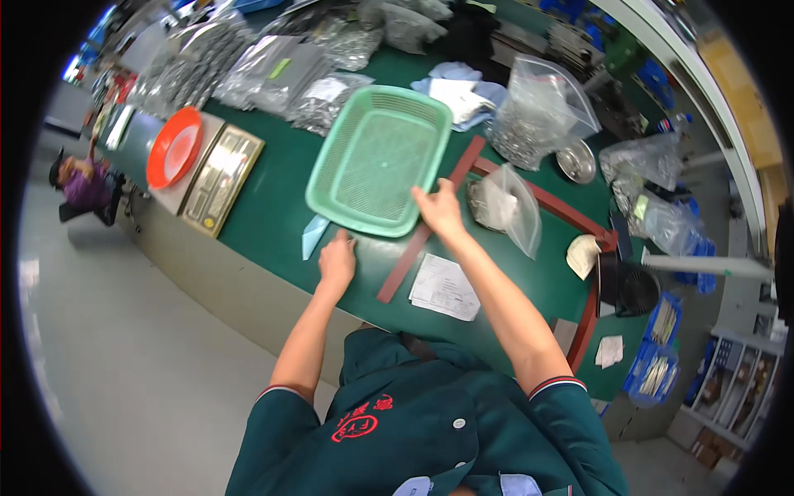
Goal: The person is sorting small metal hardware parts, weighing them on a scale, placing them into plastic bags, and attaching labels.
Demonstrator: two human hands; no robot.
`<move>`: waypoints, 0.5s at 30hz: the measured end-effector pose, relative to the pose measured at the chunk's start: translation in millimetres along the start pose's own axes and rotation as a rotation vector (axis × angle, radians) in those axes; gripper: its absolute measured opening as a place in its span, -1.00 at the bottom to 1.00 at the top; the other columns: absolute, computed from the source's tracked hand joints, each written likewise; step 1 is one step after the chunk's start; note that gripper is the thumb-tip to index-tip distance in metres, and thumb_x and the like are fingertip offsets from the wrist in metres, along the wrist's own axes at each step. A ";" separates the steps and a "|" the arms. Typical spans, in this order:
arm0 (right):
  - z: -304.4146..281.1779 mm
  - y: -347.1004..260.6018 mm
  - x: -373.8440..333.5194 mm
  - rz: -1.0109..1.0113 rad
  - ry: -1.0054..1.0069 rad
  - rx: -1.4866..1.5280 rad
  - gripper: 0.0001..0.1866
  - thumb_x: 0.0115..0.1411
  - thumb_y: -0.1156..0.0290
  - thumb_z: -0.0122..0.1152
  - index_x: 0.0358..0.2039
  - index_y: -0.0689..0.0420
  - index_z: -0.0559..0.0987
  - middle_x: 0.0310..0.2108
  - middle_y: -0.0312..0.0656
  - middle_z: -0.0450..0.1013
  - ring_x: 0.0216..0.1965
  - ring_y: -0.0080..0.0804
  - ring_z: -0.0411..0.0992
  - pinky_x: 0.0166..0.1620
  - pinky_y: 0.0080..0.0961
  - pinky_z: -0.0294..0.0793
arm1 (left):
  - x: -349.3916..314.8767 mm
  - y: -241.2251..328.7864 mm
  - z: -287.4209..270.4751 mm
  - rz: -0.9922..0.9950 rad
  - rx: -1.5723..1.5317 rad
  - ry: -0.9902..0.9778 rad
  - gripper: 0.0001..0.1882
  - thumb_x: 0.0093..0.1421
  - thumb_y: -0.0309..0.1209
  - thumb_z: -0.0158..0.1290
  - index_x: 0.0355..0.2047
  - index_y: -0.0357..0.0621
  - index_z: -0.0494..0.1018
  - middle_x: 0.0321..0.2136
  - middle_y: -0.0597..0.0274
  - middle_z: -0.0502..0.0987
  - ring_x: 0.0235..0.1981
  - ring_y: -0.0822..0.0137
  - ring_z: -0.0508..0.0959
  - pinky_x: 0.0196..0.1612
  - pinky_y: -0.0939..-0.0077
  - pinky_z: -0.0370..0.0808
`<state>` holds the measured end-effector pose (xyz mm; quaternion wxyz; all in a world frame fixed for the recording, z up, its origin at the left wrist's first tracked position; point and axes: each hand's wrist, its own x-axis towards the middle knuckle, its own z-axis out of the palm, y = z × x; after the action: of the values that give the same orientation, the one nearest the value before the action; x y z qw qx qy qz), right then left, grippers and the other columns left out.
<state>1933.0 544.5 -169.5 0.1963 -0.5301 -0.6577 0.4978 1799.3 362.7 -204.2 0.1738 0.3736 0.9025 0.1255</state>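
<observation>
A mint-green plastic basket (376, 217) with mesh sides lies on the green tabletop in front of me. My right hand (441, 211) grips its right rim, the thumb over the edge. Below the near left corner of the basket, my left hand (337, 260) is closed, fingers curled; whatever it may hold is too small to make out. A light-blue slip (312, 236) lies beside that hand, partly against the basket. Under my right forearm is a white printed sheet (444, 288). The basket's right side lies by a dark-red frame bar (402, 269).
At left stands a weighing scale (222, 182) with an orange-red basin (174, 149). Plastic bags (273, 74) line the far edge. On the right are a bag of small metal parts (529, 124), a smaller clear bag (504, 207) and a steel bowl (576, 161). Someone sits at far left.
</observation>
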 end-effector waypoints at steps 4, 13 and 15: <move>-68.7 -56.9 -97.7 -0.473 -0.158 -0.199 -0.39 -0.02 0.34 0.21 0.04 0.29 0.27 -0.28 0.02 0.41 -0.41 -0.19 0.42 -0.29 -0.31 0.41 | -35.3 -28.1 -26.0 0.249 -0.382 0.036 -0.85 0.20 -0.39 -0.07 -0.41 -0.23 0.29 -0.68 0.21 0.37 -0.70 0.32 0.38 -0.61 0.43 0.33; -194.4 -19.1 -58.3 -0.263 0.370 -0.521 -0.74 -0.14 0.36 0.24 -0.38 0.17 0.52 -0.51 -0.12 0.43 -0.43 -0.17 0.41 -0.37 -0.27 0.37 | -37.7 226.6 -138.2 0.614 -0.847 -0.296 -0.93 0.19 -0.51 -0.09 -0.33 -0.24 0.31 -0.57 0.37 0.32 -0.56 0.56 0.28 -0.52 0.63 0.28; -193.0 -12.2 -48.5 -0.192 0.336 -0.343 -0.90 -0.09 0.43 0.14 -0.55 0.17 0.55 -0.63 -0.09 0.48 -0.55 -0.17 0.48 -0.41 -0.29 0.42 | -31.9 273.9 -121.6 0.866 -0.816 -0.126 -0.91 0.16 -0.50 -0.06 -0.37 -0.28 0.31 -0.62 0.28 0.36 -0.59 0.39 0.35 -0.51 0.51 0.30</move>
<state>2096.0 588.1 -63.4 0.2565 -0.5659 -0.7380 0.2630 1943.5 516.9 10.9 0.2896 0.6172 0.5349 0.4991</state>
